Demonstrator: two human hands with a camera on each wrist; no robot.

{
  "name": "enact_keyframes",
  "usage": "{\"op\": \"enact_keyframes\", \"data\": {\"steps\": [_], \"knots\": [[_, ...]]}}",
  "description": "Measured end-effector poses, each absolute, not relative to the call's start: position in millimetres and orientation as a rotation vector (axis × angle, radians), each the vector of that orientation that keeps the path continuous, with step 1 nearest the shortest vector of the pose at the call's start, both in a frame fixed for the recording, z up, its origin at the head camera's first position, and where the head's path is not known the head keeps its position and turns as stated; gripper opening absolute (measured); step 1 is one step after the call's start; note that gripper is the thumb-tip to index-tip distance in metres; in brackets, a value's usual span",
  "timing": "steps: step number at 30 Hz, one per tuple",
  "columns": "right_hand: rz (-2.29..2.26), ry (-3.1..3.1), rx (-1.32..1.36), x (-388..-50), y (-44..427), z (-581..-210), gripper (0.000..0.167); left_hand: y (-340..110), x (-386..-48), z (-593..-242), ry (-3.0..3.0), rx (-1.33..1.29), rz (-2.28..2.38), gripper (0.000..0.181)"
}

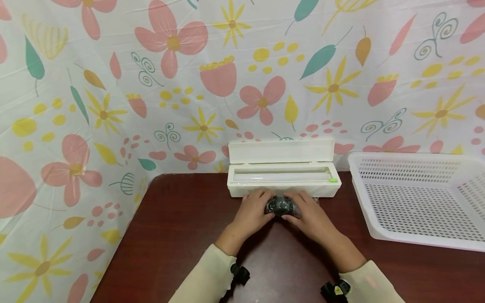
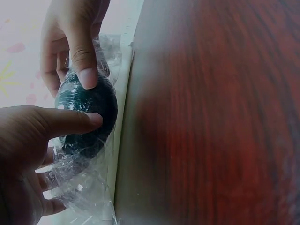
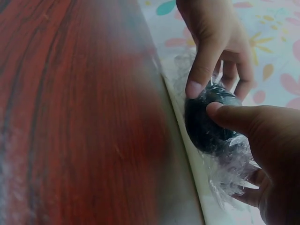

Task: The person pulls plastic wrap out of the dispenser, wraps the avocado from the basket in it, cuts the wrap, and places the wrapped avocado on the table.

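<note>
Between my two hands is a dark green, avocado-shaped item (image 1: 279,205), wrapped in clear cling film (image 2: 82,183) whose loose ends bunch at both sides. My left hand (image 1: 253,211) grips its left side, the thumb (image 2: 75,121) pressing over the dark surface. On the opposite side my right hand (image 1: 311,213) holds it, thumb (image 3: 229,115) on top and fingers behind. Directly behind the hands stands a white cling film dispenser box (image 1: 284,191), its lid (image 1: 281,152) raised, with a film roll (image 1: 280,176) inside. A green slider (image 1: 333,180) sits at its right end.
A white perforated plastic basket (image 1: 373,227) stands to the right on the dark red-brown wooden table (image 1: 182,235). A flower-printed curtain (image 1: 212,105) hangs behind the table and along its left side. Black wrist cameras (image 1: 240,274) are worn at both sleeves.
</note>
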State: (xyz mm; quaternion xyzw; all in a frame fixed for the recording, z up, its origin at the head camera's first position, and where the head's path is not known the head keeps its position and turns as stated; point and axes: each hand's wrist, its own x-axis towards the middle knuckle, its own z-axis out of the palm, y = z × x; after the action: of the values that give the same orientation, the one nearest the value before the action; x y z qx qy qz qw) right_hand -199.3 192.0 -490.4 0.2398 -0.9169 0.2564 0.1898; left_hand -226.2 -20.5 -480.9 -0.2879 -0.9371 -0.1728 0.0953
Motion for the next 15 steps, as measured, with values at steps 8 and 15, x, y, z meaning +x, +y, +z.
{"op": "enact_keyframes", "data": {"steps": [8, 15], "knots": [[0.732, -2.589, 0.697, -201.7, 194.2, -491.7, 0.065, -22.0, -229.8, -479.3, -2.796, -0.863, -0.538, 0.053], [0.717, -2.618, 0.679, -201.3, 194.7, -497.1, 0.065, -23.4, -229.9, -478.1, -2.813, -0.901, -0.562, 0.050]]}}
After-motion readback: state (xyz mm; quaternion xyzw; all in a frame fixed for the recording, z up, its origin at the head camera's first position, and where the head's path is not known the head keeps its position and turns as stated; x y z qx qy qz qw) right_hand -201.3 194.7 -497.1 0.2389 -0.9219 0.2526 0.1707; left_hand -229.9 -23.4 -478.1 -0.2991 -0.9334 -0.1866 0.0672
